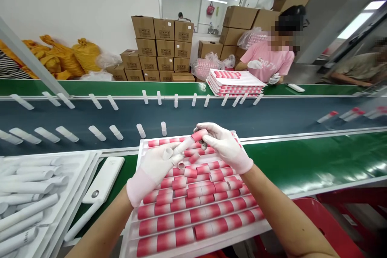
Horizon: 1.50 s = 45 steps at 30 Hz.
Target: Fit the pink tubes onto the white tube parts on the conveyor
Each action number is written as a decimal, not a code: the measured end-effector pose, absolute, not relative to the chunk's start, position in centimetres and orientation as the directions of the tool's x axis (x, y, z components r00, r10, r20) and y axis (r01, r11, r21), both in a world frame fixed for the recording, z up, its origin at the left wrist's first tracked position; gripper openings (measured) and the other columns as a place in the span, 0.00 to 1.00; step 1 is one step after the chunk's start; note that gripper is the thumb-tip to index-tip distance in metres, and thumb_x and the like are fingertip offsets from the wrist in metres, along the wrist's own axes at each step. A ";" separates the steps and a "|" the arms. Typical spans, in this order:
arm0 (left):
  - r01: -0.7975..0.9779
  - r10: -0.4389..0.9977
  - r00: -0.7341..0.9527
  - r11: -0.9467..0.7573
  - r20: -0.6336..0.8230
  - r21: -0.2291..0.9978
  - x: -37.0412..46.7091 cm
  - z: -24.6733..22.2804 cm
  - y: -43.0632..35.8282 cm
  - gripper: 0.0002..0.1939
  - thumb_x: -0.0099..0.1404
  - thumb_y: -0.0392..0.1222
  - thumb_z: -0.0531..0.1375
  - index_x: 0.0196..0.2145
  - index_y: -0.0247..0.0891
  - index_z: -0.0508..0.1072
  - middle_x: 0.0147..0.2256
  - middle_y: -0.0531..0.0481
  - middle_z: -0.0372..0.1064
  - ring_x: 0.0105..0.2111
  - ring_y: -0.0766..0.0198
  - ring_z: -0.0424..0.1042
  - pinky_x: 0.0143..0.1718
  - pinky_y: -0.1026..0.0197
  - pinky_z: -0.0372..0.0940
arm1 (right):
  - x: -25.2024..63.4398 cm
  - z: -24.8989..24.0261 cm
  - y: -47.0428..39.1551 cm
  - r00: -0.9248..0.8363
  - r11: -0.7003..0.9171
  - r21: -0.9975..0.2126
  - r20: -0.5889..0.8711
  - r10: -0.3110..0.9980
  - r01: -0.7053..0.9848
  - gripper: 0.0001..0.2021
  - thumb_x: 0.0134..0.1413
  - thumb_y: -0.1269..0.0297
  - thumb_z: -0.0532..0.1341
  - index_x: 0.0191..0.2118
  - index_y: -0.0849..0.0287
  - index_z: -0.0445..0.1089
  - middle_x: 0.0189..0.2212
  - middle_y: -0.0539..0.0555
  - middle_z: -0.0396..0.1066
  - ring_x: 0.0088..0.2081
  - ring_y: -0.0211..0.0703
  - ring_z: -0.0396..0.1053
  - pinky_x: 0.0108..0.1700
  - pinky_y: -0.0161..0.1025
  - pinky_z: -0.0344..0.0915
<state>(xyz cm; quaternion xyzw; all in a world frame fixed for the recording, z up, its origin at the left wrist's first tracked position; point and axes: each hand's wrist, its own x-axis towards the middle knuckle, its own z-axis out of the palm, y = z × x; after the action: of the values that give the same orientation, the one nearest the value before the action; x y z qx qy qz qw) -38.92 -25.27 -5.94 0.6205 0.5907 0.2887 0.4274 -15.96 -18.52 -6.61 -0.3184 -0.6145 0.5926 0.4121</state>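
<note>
My left hand (152, 169), in a white glove, is closed around a white tube (185, 144) that slants up to the right. A second short white cylinder (167, 153) shows its round end at the left hand's fingers. My gloved right hand (228, 147) pinches a pink-red cap (199, 135) at the tube's upper end; dark marks show on its fingertips. Whether the cap is fully seated I cannot tell. Beneath both hands lies a white tray (130, 229) with rows of red-and-white caps (184, 217), several lying loose on top.
White tubes (27, 187) lie on stacked trays at left, beside a white power bank (104, 179). White pieces (141, 130) stand along the dark conveyor belt (272, 117); red-tipped ones (328, 117) are at right. Across it, a person in pink (269, 60) stands by stacked trays (236, 82).
</note>
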 end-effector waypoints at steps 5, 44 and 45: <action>0.540 0.982 0.115 0.068 -0.153 0.839 -39.5 -6.4 -24.7 0.27 0.68 0.58 0.57 0.61 0.51 0.72 0.29 0.55 0.73 0.26 0.64 0.65 0.31 0.63 0.62 | -17.0 -6.6 -19.8 -0.426 0.209 -0.962 0.117 0.897 0.175 0.16 0.57 0.64 0.67 0.51 0.55 0.71 0.46 0.54 0.75 0.45 0.47 0.75 0.46 0.46 0.75; 0.231 0.989 0.087 0.098 -0.121 0.968 -35.7 -6.6 -22.8 0.17 0.68 0.54 0.56 0.45 0.42 0.75 0.32 0.51 0.74 0.23 0.64 0.70 0.24 0.63 0.65 | -20.7 -7.4 -19.5 -0.164 -0.024 -0.984 0.005 0.986 -0.175 0.15 0.52 0.61 0.67 0.46 0.56 0.69 0.31 0.49 0.70 0.25 0.37 0.67 0.21 0.33 0.64; 0.277 0.986 0.107 0.093 -0.127 0.956 -35.8 -6.6 -22.5 0.16 0.68 0.53 0.57 0.44 0.42 0.76 0.30 0.52 0.74 0.23 0.64 0.70 0.24 0.63 0.65 | -20.7 -7.2 -19.6 -0.221 -0.010 -0.985 0.029 0.975 -0.174 0.15 0.53 0.62 0.66 0.47 0.56 0.69 0.31 0.49 0.70 0.25 0.36 0.67 0.22 0.34 0.65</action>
<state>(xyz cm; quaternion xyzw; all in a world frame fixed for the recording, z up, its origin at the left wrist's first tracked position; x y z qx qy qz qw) -35.85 -22.49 -6.64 0.5649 0.5590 0.3664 0.4840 -20.74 -19.56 -7.21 -0.3927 -0.5096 0.5925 0.4849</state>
